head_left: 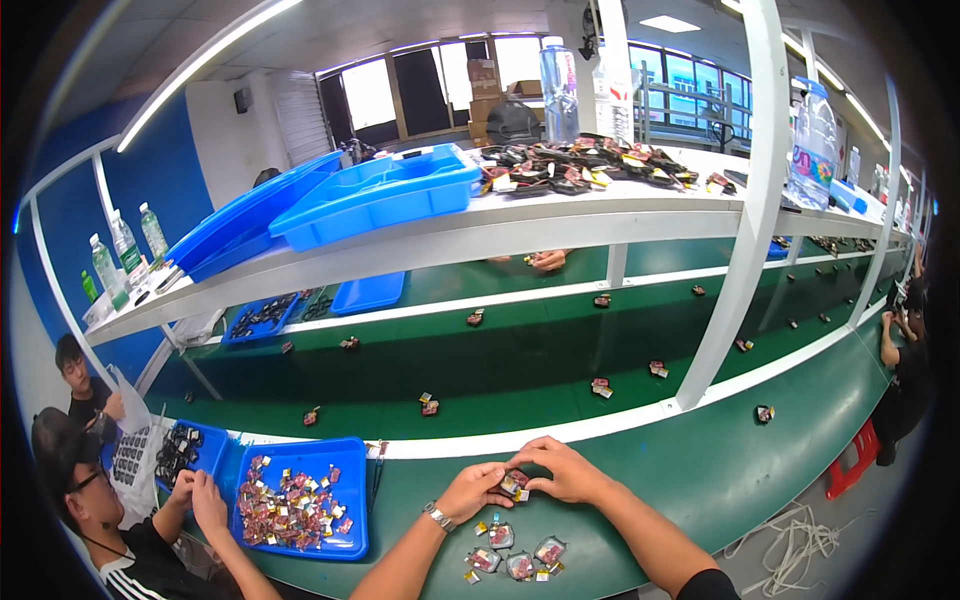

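The left hand (pixel 480 490) and right hand (pixel 560 472) meet above the bench (pixel 680 465), fingertips pinching one small module (pixel 516 486) between them. Red, dark and yellow show on it; the fingers cover the rest. The left wrist wears a watch (pixel 437 515).

Just below the grip, on the near side, a loose group of modules (pixel 520 567) lies on the bench, with small yellow and white tabs among them. Left of the grip sits a blue tray (pixel 352 455) heaped with similar pieces, and farther left a co-worker (pixel 120 530) holds both hands close together near its edge. Well to the right of the grip, a single module (pixel 764 414) lies alone on the bench.

Beyond the grip runs a green belt (pixel 520 355) with spaced-out modules. Above that stands a white shelf (pixel 560 225), bearing blue trays (pixel 385 205), a dark pile (pixel 590 165) and bottles (pixel 560 95).
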A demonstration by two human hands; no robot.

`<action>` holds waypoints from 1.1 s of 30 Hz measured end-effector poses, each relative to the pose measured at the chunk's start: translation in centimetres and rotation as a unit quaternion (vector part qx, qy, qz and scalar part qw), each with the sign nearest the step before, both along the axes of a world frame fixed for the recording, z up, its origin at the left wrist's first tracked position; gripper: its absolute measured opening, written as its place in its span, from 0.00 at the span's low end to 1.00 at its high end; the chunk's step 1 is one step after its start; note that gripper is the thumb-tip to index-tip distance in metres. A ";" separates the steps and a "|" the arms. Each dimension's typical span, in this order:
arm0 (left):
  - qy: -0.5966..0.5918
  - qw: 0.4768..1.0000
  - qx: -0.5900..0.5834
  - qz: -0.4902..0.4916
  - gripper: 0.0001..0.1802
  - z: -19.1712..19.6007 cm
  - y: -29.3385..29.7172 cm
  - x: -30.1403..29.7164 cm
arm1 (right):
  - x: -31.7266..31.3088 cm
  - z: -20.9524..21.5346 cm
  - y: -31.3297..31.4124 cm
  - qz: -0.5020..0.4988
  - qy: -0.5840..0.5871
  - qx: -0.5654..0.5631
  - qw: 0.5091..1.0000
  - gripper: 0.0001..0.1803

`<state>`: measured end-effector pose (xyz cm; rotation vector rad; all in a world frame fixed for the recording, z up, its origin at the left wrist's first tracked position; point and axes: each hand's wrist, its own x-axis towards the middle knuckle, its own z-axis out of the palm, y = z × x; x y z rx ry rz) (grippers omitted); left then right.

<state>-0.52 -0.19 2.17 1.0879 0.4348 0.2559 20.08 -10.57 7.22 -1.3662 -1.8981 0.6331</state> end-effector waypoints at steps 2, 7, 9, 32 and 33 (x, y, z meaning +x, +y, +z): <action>-0.012 0.999 -0.008 0.040 0.19 0.3 -0.5 0.2 | 0.0 -0.2 -0.1 0.005 -0.004 0.013 1.000 0.23; -0.030 0.995 -0.005 0.094 0.20 0.5 -1.1 0.8 | -0.2 -2.1 0.4 -0.038 -0.011 0.147 0.988 0.19; -0.043 0.993 0.009 0.112 0.19 0.4 -1.2 0.8 | -0.6 -2.3 0.5 -0.032 -0.029 0.181 0.983 0.13; -0.040 0.997 0.056 0.041 0.22 -0.4 -0.6 0.3 | -1.2 -2.7 0.4 -0.034 0.007 0.088 0.996 0.05; -0.024 0.997 0.052 0.043 0.21 -0.4 -0.6 0.3 | -1.1 -2.6 0.3 -0.017 0.020 0.078 0.997 0.06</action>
